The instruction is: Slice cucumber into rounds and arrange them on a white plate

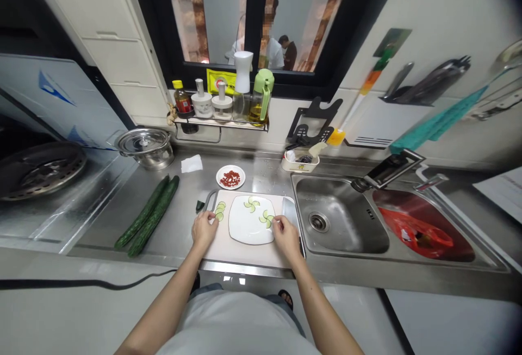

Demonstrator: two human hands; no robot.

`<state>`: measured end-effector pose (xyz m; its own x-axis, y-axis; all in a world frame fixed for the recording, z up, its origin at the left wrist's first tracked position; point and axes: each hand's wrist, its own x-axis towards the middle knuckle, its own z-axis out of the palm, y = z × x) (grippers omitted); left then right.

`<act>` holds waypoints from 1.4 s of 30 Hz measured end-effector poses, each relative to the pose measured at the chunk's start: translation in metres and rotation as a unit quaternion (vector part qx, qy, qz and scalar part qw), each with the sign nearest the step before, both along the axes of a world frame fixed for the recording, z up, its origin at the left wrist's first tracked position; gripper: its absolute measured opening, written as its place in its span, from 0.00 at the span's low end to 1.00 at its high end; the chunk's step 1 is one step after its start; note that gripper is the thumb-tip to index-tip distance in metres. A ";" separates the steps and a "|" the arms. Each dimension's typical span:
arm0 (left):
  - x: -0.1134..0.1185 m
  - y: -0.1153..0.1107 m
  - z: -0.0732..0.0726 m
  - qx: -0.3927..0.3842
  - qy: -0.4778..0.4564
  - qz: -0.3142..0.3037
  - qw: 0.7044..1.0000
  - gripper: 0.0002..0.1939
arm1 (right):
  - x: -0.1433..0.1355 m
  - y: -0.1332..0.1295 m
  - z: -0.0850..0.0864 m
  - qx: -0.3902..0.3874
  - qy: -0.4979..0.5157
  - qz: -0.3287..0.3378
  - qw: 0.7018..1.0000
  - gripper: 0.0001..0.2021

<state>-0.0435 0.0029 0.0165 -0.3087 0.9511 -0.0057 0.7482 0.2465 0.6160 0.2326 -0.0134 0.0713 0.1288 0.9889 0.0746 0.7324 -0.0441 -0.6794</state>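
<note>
- Plate point(248, 234) sits on the board point(244, 255), right in front of me between both hands; from my remote seat I count two pinwheels of thin green slices on it.
- The upper pinwheel point(252, 204) looks done to me: its petals curve around one centre, and neither hand touches it.
- The right-hand pinwheel point(266, 219) looks nearly or fully formed; I judge it the piece in hand.
- My right hand point(286, 236) is at its outer edge, thumb and forefinger drawn close together; I can't tell whether they pinch a slice.
- My left hand point(205, 230) is beside the plate, at the near end of the spare slices point(220, 209), fingers bunched; whether it grips one is hidden from me.
- Those spare slices overlap in a short row on the board, cut but not laid out, so I read the arranging as partway along.
- A knife point(289, 211) lies along the board's right side, and a dark green stub point(199, 206) rests just off its left side.
- Beyond the board, the dish point(219, 177) holds red bits point(230, 179); I see none on the plate.
- Farther left, two cucumbers point(158, 211) lie side by side, apparently uncut.
</note>
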 end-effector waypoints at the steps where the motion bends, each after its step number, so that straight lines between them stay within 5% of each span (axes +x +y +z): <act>1: 0.000 0.001 0.000 0.014 -0.015 0.004 1.000 0.07 | -0.001 0.000 0.000 -0.001 -0.003 0.003 1.000 0.15; 9: 0.010 0.005 0.009 0.064 -0.276 -0.006 0.959 0.08 | -0.025 0.000 0.012 0.001 0.008 0.062 0.998 0.13; 13: 0.024 0.000 0.034 0.079 -0.353 -0.067 0.930 0.10 | -0.045 0.004 0.023 0.021 0.015 0.134 0.991 0.12; 18: 0.041 -0.009 0.077 0.068 -0.316 -0.144 0.935 0.11 | -0.063 0.011 0.037 0.068 0.032 0.226 0.971 0.10; 21: 0.049 -0.010 0.090 0.074 -0.312 -0.167 0.932 0.12 | -0.065 0.015 0.041 0.076 0.030 0.247 0.966 0.07; 28: 0.060 -0.008 0.077 0.008 -0.409 -0.105 0.906 0.17 | -0.055 0.020 0.039 0.070 0.049 0.220 0.972 0.06; 32: 0.067 -0.009 0.065 -0.135 -0.515 -0.094 0.841 0.25 | -0.049 0.020 0.040 0.070 0.061 0.223 0.970 0.07; 35: 0.070 -0.008 0.060 -0.154 -0.581 -0.076 0.796 0.25 | -0.045 0.019 0.041 0.069 0.063 0.241 0.966 0.07; 42: 0.068 -0.002 0.068 -0.107 -0.557 -0.066 0.821 0.27 | -0.041 0.018 0.034 0.054 0.063 0.232 0.969 0.07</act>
<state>0.0247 0.0007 0.0846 0.1075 0.9161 -0.3863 -0.2211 0.4008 0.8891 0.1911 0.0045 0.1050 -0.3122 0.9299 0.1944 0.5670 0.3465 -0.7472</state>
